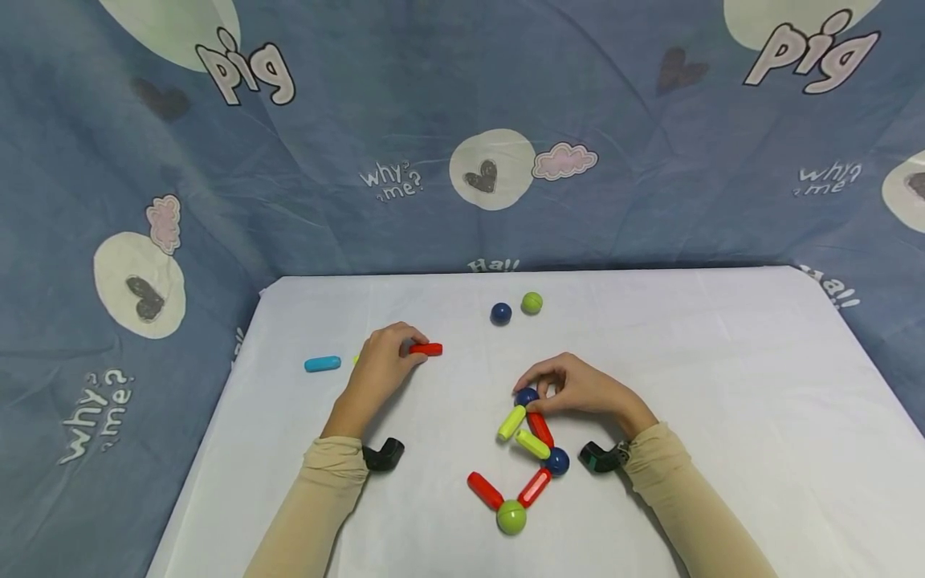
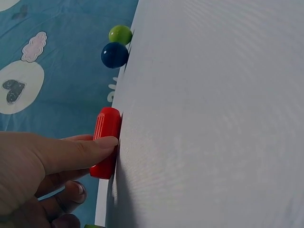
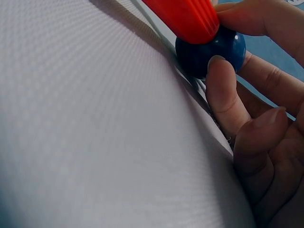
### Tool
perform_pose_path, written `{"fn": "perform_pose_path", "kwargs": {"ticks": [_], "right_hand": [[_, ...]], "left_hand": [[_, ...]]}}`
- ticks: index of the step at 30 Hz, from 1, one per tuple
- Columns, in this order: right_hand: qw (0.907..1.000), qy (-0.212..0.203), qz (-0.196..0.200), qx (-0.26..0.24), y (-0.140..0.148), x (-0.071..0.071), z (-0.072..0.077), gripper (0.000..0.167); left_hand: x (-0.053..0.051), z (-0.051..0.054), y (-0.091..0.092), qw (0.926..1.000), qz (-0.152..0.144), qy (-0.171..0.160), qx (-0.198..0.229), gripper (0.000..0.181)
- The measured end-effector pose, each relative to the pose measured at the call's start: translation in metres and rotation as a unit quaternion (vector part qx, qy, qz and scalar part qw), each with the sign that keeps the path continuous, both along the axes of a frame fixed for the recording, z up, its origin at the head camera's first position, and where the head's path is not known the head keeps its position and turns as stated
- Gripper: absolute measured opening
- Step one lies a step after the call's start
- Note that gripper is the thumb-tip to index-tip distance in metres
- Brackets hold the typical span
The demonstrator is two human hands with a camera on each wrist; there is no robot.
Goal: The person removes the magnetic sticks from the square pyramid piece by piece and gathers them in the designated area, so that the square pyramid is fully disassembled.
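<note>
My left hand (image 1: 381, 361) pinches a short red rod (image 1: 431, 349) between thumb and fingers at the left of the table; the left wrist view shows the thumb across the same red rod (image 2: 107, 124). With thumb and fingertips, my right hand (image 1: 581, 388) grips a dark blue ball (image 3: 194, 59). A yellow-green rod (image 1: 511, 424) and a red rod (image 1: 539, 429) meet at this ball. A second blue ball (image 1: 556, 461) joins that red rod, another yellow-green rod (image 1: 532, 444) and a lower red rod (image 1: 535, 487). Nearest me, a green ball (image 1: 511, 518) joins two red rods.
A loose blue ball (image 1: 501, 314) and green ball (image 1: 531, 303) lie near the white table's (image 1: 686, 345) back edge. Left of my left hand is a light blue rod (image 1: 322, 364); a yellow-green bit peeks out beside the hand. A patterned blue cloth (image 1: 347, 225) hangs behind.
</note>
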State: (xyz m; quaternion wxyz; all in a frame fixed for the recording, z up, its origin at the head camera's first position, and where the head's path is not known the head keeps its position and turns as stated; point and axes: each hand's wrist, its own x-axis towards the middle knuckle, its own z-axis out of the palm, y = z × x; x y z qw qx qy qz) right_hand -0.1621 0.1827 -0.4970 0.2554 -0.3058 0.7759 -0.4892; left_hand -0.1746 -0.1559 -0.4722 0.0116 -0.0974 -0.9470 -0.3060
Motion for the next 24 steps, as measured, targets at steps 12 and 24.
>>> {"fn": "perform_pose_path", "kwargs": {"ticks": [12, 24], "right_hand": [[1.0000, -0.003, 0.001, -0.003, 0.000, 0.000, 0.000, 0.028], [0.9999, -0.005, 0.000, -0.012, 0.000, 0.000, -0.002, 0.028]], "left_hand": [[0.005, 0.007, 0.012, 0.9991, -0.027, 0.023, 0.020, 0.021], [0.041, 0.007, 0.072, 0.9745, -0.181, -0.129, 0.030, 0.023]]}}
